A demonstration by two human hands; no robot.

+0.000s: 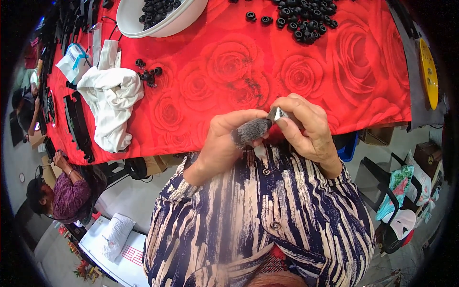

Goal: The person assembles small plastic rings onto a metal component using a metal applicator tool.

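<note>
My left hand (213,146) is closed in front of my chest, its thumb stretched toward my right hand. A grey fuzzy, knit-like sleeve (251,132) lies along its fingers; whether it covers a finger or wraps a handle, I cannot tell. A small dark piece (270,117) shows at the left fingertips. With bent fingers, my right hand (308,129) pinches a small shiny metal piece (278,114) that meets the dark one. Both hands are held close together at the table's near edge. Dark crumbs (246,88) are scattered on the red rose-patterned cloth (201,67) beyond them.
A heap of small black round parts (306,16) lies at the far right. A white bowl (191,19) holds more. At left are a crumpled white cloth (110,105), several loose black parts (150,75) and a long black strip (79,126). Another person (71,196) sits at the left.
</note>
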